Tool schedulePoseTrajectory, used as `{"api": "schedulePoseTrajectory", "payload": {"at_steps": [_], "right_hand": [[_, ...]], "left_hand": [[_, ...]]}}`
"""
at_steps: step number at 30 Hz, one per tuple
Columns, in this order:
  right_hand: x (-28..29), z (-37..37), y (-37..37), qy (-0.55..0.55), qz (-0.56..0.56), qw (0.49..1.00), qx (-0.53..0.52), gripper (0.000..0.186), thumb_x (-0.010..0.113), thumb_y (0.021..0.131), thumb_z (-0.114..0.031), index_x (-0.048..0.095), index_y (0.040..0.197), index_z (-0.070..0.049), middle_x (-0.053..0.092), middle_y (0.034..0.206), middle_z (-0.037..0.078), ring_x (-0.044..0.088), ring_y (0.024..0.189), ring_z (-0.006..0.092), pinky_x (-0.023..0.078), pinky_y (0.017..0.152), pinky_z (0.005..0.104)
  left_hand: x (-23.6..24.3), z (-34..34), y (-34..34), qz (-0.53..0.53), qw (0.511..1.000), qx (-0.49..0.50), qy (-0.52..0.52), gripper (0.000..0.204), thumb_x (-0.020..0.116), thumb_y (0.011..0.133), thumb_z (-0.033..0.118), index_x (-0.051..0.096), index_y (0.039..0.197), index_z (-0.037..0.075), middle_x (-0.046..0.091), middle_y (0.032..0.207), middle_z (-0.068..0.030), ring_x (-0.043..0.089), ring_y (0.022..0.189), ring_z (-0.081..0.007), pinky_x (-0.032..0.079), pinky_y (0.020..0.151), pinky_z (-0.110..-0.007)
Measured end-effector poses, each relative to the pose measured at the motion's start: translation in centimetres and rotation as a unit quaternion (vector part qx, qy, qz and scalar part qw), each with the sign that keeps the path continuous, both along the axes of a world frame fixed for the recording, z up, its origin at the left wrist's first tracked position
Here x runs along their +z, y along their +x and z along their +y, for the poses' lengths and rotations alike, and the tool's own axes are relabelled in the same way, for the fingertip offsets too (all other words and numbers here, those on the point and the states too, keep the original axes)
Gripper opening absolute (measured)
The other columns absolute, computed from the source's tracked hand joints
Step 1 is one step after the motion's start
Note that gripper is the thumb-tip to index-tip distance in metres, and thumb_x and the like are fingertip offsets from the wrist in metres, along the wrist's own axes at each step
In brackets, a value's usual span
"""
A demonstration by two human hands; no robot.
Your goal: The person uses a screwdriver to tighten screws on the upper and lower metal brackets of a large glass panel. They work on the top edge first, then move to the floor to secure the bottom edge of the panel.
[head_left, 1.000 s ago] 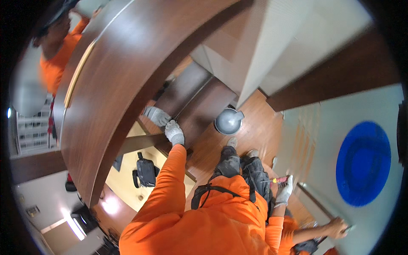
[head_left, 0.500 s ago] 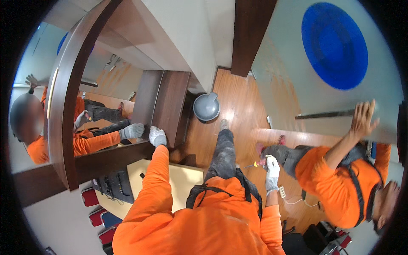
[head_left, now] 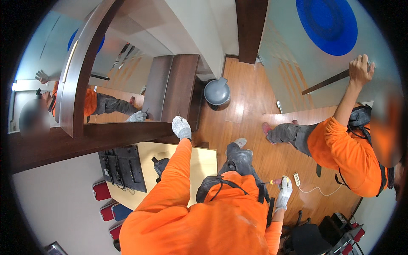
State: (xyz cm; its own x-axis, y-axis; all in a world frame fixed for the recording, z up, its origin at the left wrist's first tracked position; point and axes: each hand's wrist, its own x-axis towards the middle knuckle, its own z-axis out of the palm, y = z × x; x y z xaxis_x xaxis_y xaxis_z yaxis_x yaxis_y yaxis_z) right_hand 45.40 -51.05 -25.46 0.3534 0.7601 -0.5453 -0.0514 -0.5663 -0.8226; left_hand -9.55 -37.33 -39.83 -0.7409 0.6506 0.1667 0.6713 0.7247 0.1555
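My left hand (head_left: 181, 127), in a pale knitted glove, reaches forward to the near edge of a dark brown wooden cabinet (head_left: 180, 80). Its fingers are curled together, and a thin dark bit shows at their tips, too small to name. Low on my right side, my gloved right hand (head_left: 284, 194) is closed round a screwdriver (head_left: 276, 181) with a red and yellow handle, its shaft pointing left toward my body. A mirror (head_left: 123, 91) in a dark wooden frame reflects the left glove beside the cabinet.
A grey lidded bin (head_left: 217, 92) stands beyond the cabinet. At right a co-worker (head_left: 340, 146) in orange has a bare hand on a frosted glass panel (head_left: 284, 46). A pale table (head_left: 199, 163) bears a black monitor (head_left: 122, 168). A power strip (head_left: 296, 179) lies on the wooden floor.
My view has shifted. My left hand has moved slightly along the cabinet's near edge; the right still holds the screwdriver, closer to my body. The co-worker's spread fingers have curled at the panel.
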Motion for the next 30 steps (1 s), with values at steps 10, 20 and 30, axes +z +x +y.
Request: {"api": "schedulePoseTrajectory", "payload": {"at_steps": [10,20,30], "right_hand": [[2.1,-0.3,0.5,-0.001,-0.040,0.999,-0.006,0.028,0.055,0.105,-0.030,0.064,0.112,-0.004,0.072,0.082,0.002,0.055,0.069,0.0068,0.040,0.064,0.0239],[2.8,0.4,2.6,0.027,-0.080,0.995,-0.060,0.030,0.054,0.105,-0.032,0.064,0.111,-0.004,0.073,0.086,0.003,0.054,0.069,0.0071,0.040,0.064,0.0238],[0.7,-3.2,13.6,0.103,0.011,0.958,-0.266,0.033,0.051,0.105,-0.035,0.060,0.113,-0.004,0.066,0.079,0.004,0.060,0.078,0.0123,0.046,0.072,0.0279]], "left_hand": [[-3.4,1.1,0.9,0.203,0.975,-0.090,0.011,0.023,0.057,0.095,0.026,0.061,0.107,0.007,0.059,0.128,-0.0137,0.054,0.119,-0.0316,0.042,0.102,-0.047],[-3.5,1.3,-0.5,0.062,0.975,-0.212,0.015,0.045,0.065,0.091,0.016,0.053,0.133,0.003,0.060,0.128,-0.0228,0.057,0.117,-0.0395,0.048,0.101,-0.048],[4.5,6.2,28.7,-0.324,0.696,-0.553,-0.324,0.028,0.070,0.076,0.030,0.073,0.091,0.006,0.071,0.096,-0.0238,0.068,0.093,-0.0419,0.055,0.083,-0.049]]}}
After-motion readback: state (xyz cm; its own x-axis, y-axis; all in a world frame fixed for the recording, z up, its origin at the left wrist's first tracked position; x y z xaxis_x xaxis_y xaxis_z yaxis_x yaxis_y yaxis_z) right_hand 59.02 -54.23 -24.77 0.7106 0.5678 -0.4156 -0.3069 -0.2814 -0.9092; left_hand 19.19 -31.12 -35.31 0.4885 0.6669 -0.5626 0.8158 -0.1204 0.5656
